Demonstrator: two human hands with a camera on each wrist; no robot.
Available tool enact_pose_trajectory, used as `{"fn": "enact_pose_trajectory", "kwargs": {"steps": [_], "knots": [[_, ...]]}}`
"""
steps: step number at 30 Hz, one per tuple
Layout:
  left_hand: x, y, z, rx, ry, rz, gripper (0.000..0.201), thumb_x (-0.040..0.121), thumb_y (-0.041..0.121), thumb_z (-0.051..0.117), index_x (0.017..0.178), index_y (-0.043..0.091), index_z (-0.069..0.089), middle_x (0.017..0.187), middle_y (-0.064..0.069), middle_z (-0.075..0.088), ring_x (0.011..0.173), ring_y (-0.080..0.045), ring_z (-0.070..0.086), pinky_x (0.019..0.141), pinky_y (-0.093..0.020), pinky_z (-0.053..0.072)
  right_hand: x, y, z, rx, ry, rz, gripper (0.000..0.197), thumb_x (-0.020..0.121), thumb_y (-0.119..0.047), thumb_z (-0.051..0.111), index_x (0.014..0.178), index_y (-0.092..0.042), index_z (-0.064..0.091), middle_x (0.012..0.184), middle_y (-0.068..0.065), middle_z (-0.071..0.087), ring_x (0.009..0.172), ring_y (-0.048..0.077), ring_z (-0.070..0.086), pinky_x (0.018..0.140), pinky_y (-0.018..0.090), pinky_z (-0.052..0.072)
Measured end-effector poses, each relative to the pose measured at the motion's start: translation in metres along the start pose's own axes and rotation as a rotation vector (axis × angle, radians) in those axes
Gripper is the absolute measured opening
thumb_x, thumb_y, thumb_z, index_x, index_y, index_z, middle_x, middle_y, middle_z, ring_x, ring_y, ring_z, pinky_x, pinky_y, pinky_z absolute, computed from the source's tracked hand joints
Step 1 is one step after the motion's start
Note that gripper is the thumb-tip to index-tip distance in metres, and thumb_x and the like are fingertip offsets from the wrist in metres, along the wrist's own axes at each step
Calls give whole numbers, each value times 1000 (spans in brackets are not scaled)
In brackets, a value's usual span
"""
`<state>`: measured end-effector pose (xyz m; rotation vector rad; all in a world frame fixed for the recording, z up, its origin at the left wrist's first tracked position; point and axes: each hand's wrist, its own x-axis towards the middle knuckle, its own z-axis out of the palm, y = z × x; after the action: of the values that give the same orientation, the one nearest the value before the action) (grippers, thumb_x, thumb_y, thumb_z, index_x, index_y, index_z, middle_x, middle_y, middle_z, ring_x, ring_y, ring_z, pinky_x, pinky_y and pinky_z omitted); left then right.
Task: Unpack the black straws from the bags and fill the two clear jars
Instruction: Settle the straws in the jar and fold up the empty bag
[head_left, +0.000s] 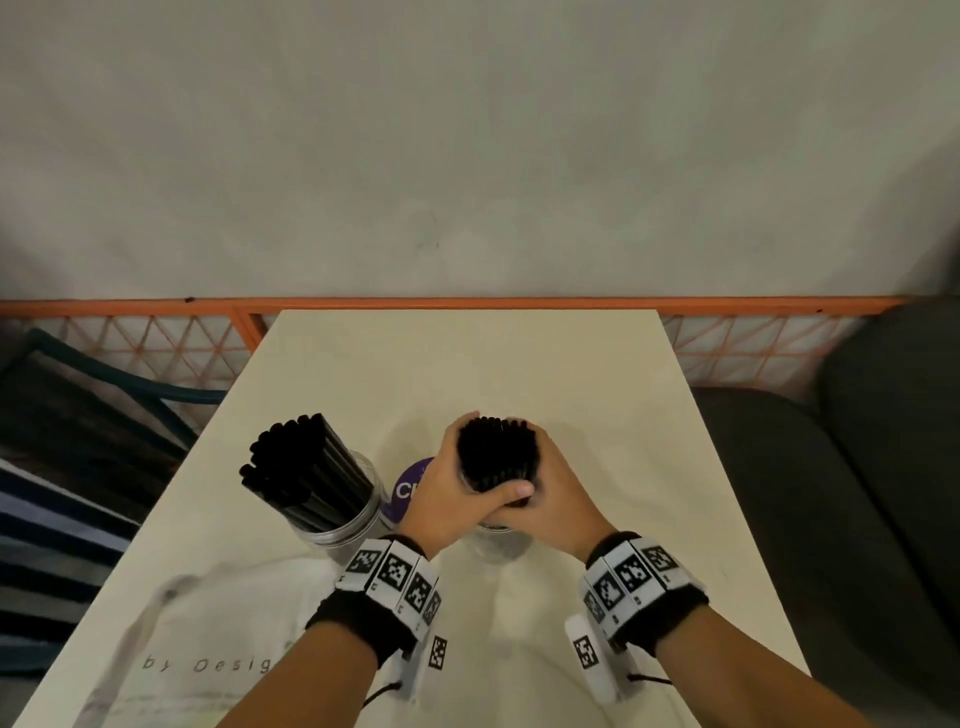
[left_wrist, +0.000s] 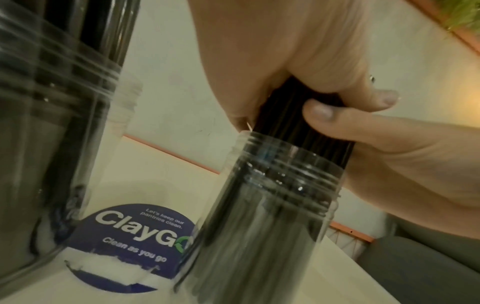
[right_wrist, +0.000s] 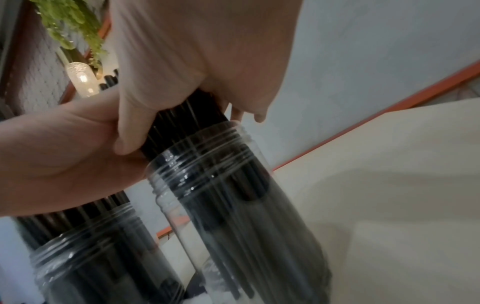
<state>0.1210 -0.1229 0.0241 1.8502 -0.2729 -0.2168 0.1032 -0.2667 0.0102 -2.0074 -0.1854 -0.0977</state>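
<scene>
Both hands are grasping one bundle of black straws (head_left: 496, 457): left hand (head_left: 441, 496) wrapping its left side, right hand (head_left: 545, 499) its right side, thumbs crossing the near face. Below the fingers, the bundle is standing inside the right clear jar (left_wrist: 262, 216), lower ends blurred. Just left, the left clear jar (head_left: 340, 512) is holding leaning straws, flanking a purple sticker (left_wrist: 135, 236) on the table (head_left: 519, 364).

Filled jar (head_left: 332, 499) close left of hands (head_left: 493, 488); bare table (head_left: 623, 441) right, far side.
</scene>
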Motion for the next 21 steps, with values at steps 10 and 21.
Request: {"fn": "enact_pose_trajectory", "kwargs": {"steps": [10,21], "knots": [[30,3,-9,-86,-41,-112,85,50,47,85,121,23,45,114,10,60,109,-5,56,88,-22,47,30,13,-5,198,-8,211,62,57,-38,87,108,-23,56,113,8,61,103,15,63,87,37,55],[35,-5,-6,-154,16,-82,56,58,41,78,106,26,53,106,4,62,99,-8,60,77,-16,48,33,11,0,155,-26,185,73,53,-45,79,119,-23,55,111,-8,67,103,4,62,89,28,52]]}}
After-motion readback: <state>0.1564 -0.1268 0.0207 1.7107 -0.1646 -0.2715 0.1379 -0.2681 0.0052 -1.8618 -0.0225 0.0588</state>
